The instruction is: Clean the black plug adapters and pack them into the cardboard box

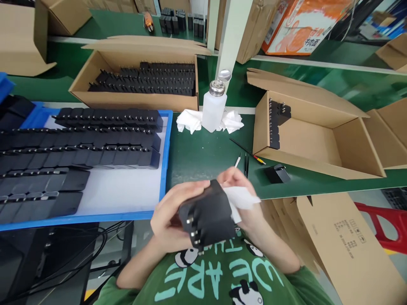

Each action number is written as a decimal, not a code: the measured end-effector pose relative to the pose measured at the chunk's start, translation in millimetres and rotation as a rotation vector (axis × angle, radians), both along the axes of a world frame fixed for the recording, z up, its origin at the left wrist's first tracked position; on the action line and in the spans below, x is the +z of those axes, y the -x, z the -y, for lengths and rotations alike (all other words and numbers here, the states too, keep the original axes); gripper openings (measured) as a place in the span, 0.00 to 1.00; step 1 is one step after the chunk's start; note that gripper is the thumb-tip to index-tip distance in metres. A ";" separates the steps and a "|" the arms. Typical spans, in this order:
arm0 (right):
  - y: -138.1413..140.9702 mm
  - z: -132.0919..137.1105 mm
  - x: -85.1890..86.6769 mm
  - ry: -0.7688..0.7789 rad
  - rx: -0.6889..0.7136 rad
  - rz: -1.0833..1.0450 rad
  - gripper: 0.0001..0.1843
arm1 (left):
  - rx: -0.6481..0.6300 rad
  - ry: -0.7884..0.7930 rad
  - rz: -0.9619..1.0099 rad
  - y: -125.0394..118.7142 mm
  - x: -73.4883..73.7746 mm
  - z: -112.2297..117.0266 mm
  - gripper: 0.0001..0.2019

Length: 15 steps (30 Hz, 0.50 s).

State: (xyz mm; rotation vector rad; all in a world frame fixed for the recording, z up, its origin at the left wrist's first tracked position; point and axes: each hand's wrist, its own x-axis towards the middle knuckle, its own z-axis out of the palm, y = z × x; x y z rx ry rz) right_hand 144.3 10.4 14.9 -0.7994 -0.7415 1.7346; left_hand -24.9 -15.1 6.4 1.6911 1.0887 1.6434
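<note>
My left hand (170,216) is wrapped round a black power adapter (216,216), tilted in front of my chest with its metal prongs facing toward me. Whether more than one adapter is in this grip I cannot tell. On the adapter's right side, my right hand (244,203) is closed on a white wipe (243,197), which lies close against the black housing. Part of the right fingers is hidden behind the wipe and the adapter. A single black adapter (277,174) lies on the green bench to the right, near the edge.
Rows of adapters fill much of a blue-rimmed tray (165,161) at left. One open carton (136,101) holds many adapters; another carton (318,159) holds several. A pump bottle (214,110) stands between crumpled wipes (190,120). Tweezers (246,164) and a thin probe (246,150) lie nearby.
</note>
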 end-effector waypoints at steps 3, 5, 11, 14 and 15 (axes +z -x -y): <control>-12.6 -7.0 5.4 -0.024 -0.092 0.003 0.17 | -0.066 -0.078 0.008 -0.3 4.0 -9.8 0.37; -18.8 -7.8 10.3 -0.056 -0.120 0.018 0.16 | -0.067 -0.078 0.024 -0.2 2.8 -12.1 0.39; -16.5 11.0 26.0 -0.221 -0.081 0.082 0.09 | -0.046 -0.069 0.016 -2.1 2.5 -7.2 0.40; -13.0 18.1 36.3 -0.351 -0.041 0.225 0.08 | -0.027 -0.037 0.001 -4.6 5.9 -5.9 0.39; -12.2 19.1 39.2 -0.374 -0.044 0.275 0.09 | -0.025 -0.029 -0.010 -5.5 6.5 -5.7 0.39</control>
